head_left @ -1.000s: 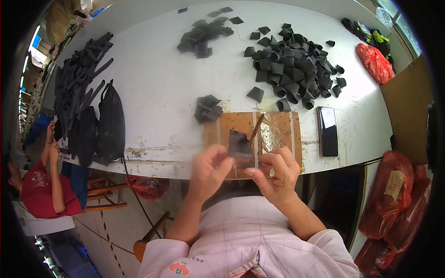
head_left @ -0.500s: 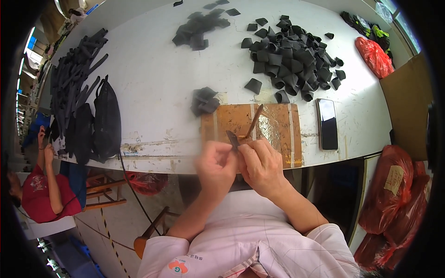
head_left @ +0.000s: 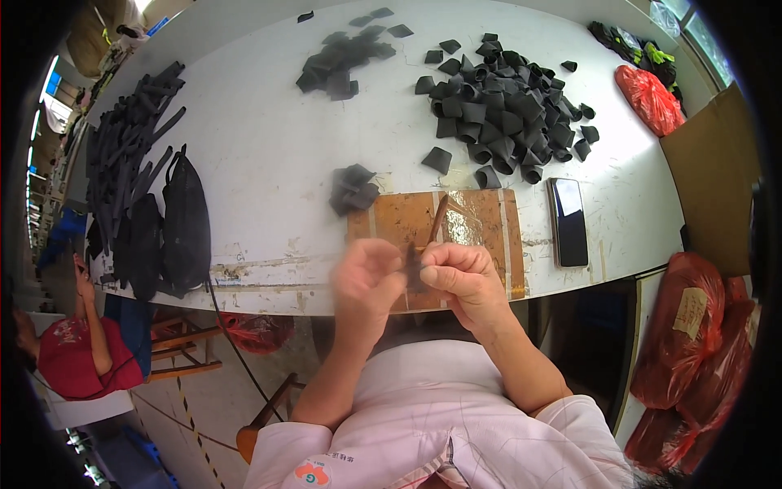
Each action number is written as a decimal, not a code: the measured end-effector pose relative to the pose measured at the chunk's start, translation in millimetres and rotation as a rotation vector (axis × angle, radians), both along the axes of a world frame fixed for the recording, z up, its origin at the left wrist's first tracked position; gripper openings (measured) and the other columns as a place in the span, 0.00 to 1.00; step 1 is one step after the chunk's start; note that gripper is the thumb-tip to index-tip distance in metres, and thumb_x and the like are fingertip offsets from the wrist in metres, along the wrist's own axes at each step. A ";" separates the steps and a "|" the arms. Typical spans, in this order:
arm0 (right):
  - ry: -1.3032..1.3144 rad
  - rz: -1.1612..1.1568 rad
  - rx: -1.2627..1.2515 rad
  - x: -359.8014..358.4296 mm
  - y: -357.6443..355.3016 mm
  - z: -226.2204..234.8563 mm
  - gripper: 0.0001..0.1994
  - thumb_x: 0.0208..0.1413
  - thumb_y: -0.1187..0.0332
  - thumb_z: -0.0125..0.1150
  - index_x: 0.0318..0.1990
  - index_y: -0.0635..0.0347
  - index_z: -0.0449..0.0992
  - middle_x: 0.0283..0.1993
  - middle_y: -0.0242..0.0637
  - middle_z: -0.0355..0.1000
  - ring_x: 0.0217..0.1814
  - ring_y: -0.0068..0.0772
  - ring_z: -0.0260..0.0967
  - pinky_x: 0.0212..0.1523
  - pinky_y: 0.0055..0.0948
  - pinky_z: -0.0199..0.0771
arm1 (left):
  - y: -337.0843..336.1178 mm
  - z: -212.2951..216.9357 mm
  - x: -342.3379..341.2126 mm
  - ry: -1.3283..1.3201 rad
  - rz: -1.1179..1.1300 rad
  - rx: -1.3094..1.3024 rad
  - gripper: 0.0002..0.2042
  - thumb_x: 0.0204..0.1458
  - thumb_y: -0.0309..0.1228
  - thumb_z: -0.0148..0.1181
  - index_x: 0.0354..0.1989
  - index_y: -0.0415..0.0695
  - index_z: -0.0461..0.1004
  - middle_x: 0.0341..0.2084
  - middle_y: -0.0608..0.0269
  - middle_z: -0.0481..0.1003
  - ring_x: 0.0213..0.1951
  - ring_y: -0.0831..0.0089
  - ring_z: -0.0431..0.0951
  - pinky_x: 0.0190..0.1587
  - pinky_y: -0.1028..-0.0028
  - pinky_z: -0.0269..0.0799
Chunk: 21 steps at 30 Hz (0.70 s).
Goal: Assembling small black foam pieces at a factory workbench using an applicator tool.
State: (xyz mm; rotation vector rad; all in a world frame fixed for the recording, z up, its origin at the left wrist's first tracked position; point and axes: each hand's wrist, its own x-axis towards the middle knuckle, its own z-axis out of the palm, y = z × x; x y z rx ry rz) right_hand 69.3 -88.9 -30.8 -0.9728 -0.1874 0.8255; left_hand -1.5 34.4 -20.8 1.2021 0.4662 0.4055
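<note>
My left hand [head_left: 366, 273] and my right hand [head_left: 460, 277] meet over the near edge of a brown board [head_left: 481, 224] on the white table [head_left: 261, 147]. Both pinch a small dark piece [head_left: 413, 265] held between them. My right hand also grips a thin brown stick-like tool [head_left: 438, 218] that points away over the board. The left hand is blurred. A small stack of dark pieces [head_left: 352, 189] lies just beyond the board's left corner.
A big heap of dark pieces [head_left: 501, 106] and a smaller heap [head_left: 342, 57] lie farther back. A black phone [head_left: 568, 220] rests right of the board. Dark strips and bags [head_left: 147, 196] cover the left side. Red bags [head_left: 692, 326] and another person [head_left: 69, 350] are nearby.
Both hands have stayed at the board's near edge, shifting slightly left then back together; the dark piece sits between the fingers now, and the left hand is moving.
</note>
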 end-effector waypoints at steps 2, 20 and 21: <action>0.314 0.222 0.307 -0.8 -1.1 -2.8 0.04 0.50 0.71 0.56 0.30 0.61 0.72 0.28 0.26 0.68 0.28 0.13 0.62 0.30 0.13 0.64 | -5.3 -0.2 -1.4 -0.039 0.047 0.233 0.11 0.38 0.13 0.50 0.32 0.36 0.66 0.24 0.63 0.67 0.22 0.84 0.66 0.20 0.85 0.61; -0.296 0.264 0.021 63.0 10.7 56.7 0.14 0.55 0.61 0.52 0.23 0.60 0.67 0.17 0.22 0.55 0.18 0.13 0.45 0.19 0.16 0.47 | 32.9 34.8 36.7 -0.309 -0.554 -0.819 0.17 0.46 0.16 0.43 0.46 0.39 0.64 0.37 0.52 0.71 0.08 0.90 0.53 0.10 0.88 0.47; -0.275 0.265 0.075 58.4 10.0 50.4 0.13 0.54 0.61 0.54 0.25 0.60 0.67 0.18 0.21 0.55 0.18 0.12 0.45 0.18 0.14 0.46 | 30.0 26.7 35.3 -0.289 -0.551 -0.820 0.15 0.48 0.19 0.45 0.46 0.41 0.66 0.39 0.53 0.71 0.09 0.90 0.52 0.10 0.89 0.46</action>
